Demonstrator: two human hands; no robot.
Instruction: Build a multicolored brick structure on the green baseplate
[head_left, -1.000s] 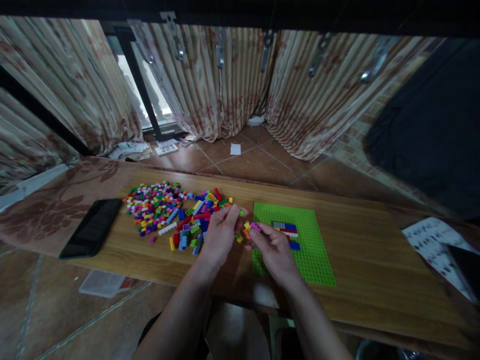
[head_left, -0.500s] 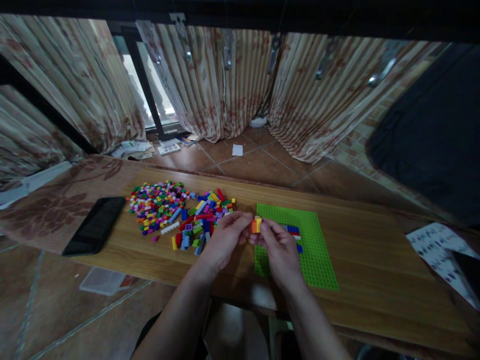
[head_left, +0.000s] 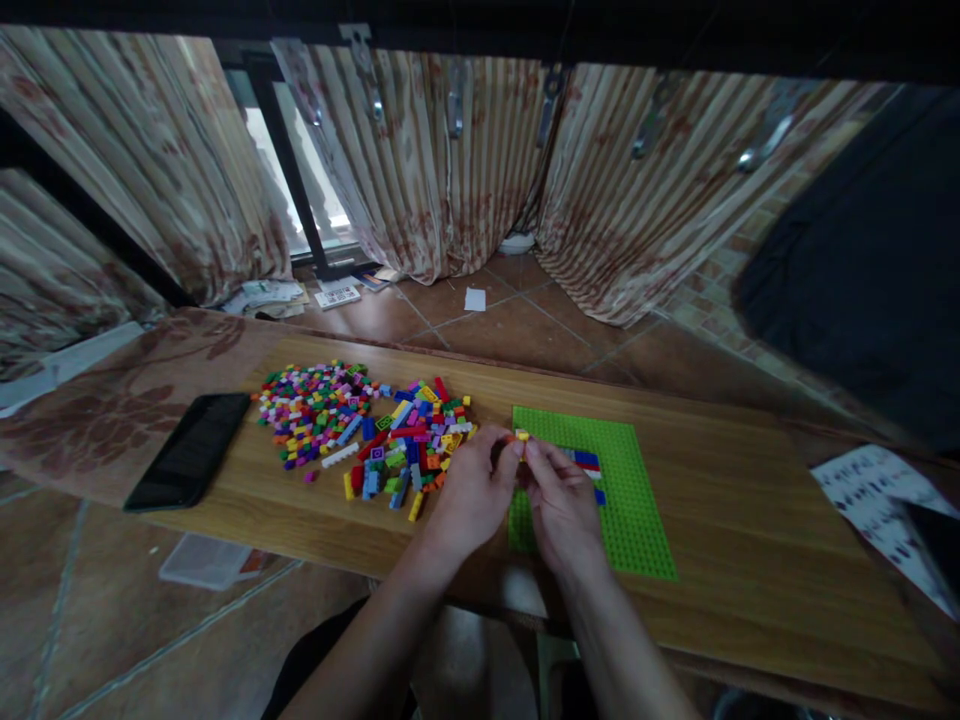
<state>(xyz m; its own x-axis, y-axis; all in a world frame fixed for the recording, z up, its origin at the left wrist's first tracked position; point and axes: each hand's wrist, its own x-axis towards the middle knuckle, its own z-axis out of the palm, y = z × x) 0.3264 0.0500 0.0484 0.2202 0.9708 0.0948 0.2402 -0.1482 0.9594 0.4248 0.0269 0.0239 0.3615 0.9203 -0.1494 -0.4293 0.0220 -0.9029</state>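
Note:
My left hand [head_left: 476, 495] and my right hand [head_left: 561, 500] meet above the near left edge of a green baseplate [head_left: 626, 500]. Together their fingertips pinch a small yellow and orange brick piece [head_left: 520, 436]. On the baseplate lies a low patch of blue, red and white bricks [head_left: 585, 461], partly hidden by my right hand. A spread of many small coloured bricks [head_left: 360, 425] lies on the wooden table to the left of my hands.
A black phone [head_left: 189, 450] lies at the table's left end. Printed paper [head_left: 877, 510] sits at the right edge. Behind the table are a tiled floor, striped curtains [head_left: 465, 160] and a dark cloth-covered object [head_left: 862, 250].
Both hands have shifted a little to the right and closed in tighter around the small brick piece, which now shows less between the fingertips. More loose bricks are uncovered left of my left hand.

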